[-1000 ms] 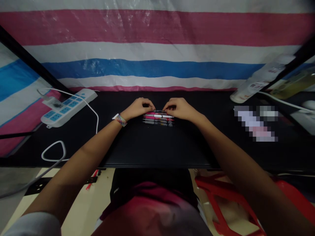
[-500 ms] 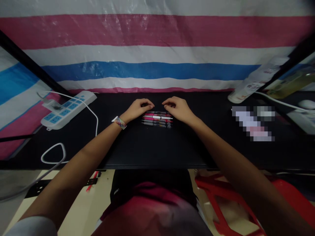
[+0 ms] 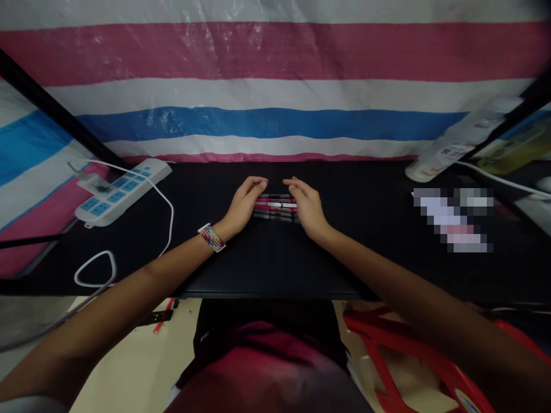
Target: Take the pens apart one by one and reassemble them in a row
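The pens (image 3: 276, 205) lie side by side on the black counter (image 3: 258, 258), near its middle, running left to right between the two hands. A white and pink one shows among darker ones; their exact number is hard to tell.

The left hand (image 3: 244, 207) is at the left ends of the pens and the right hand (image 3: 311, 210) at the right ends, palms turned inward, covering the tips. The fingers of both hands are released and loosely curved, their tips pointing to the far side; how firmly either palm presses on the pens cannot be told. A patterned band (image 3: 212, 237) circles the left wrist.

On the left of the counter lies a white power strip (image 3: 124, 192) with blue sockets, a charger (image 3: 95, 184) at its far left side and a white cable (image 3: 171, 215) looping across to the near left. On the right, a clear bottle (image 3: 462, 140) leans to the right, beyond a pixelated patch (image 3: 451, 221). A striped sheet (image 3: 275, 51) hangs along the far side, and a red stool (image 3: 387, 335) shows below the near edge, at right
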`<state>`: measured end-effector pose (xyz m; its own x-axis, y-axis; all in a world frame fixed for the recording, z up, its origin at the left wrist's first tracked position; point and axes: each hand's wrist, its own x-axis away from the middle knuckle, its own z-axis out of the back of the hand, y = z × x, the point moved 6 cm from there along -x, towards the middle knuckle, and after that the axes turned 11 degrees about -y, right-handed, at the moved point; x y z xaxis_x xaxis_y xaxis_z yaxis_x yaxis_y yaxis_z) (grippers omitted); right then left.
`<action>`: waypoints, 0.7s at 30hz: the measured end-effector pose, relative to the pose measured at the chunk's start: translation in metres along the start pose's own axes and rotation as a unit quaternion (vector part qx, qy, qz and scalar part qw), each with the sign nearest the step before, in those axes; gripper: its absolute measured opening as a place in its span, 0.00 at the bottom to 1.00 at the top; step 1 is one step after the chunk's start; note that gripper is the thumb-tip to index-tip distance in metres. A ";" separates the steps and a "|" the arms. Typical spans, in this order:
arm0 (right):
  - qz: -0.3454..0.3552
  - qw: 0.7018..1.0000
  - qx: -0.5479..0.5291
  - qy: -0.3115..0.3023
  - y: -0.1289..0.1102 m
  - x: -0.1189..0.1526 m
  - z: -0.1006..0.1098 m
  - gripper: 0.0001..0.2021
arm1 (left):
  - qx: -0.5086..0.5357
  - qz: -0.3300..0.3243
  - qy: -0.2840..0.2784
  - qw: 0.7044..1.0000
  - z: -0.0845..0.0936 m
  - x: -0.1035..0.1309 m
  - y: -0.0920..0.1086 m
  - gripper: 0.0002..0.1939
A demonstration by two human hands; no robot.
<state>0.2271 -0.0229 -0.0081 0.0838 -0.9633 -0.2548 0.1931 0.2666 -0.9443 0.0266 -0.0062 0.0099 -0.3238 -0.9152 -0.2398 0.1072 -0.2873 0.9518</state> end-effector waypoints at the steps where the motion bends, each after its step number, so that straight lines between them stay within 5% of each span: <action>1: -0.004 1.000 -0.002 -0.003 0.002 -0.003 0.000 0.15 | 0.005 -0.002 0.005 1.000 0.000 -0.002 -0.002 0.12; 13: 0.007 1.000 -0.023 -0.012 0.009 -0.038 0.011 0.14 | 0.001 -0.009 0.047 0.999 0.002 -0.025 -0.010 0.10; 21: 0.028 0.999 -0.017 -0.013 0.004 -0.033 0.021 0.11 | -0.059 -0.030 0.025 0.997 0.000 -0.020 0.002 0.11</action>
<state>0.2458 0.0104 0.0005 0.1194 -0.9460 -0.3014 0.1534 0.3175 -0.9358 0.0328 0.0111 0.0168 -0.2869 -0.9070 -0.3083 0.1999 -0.3714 0.9067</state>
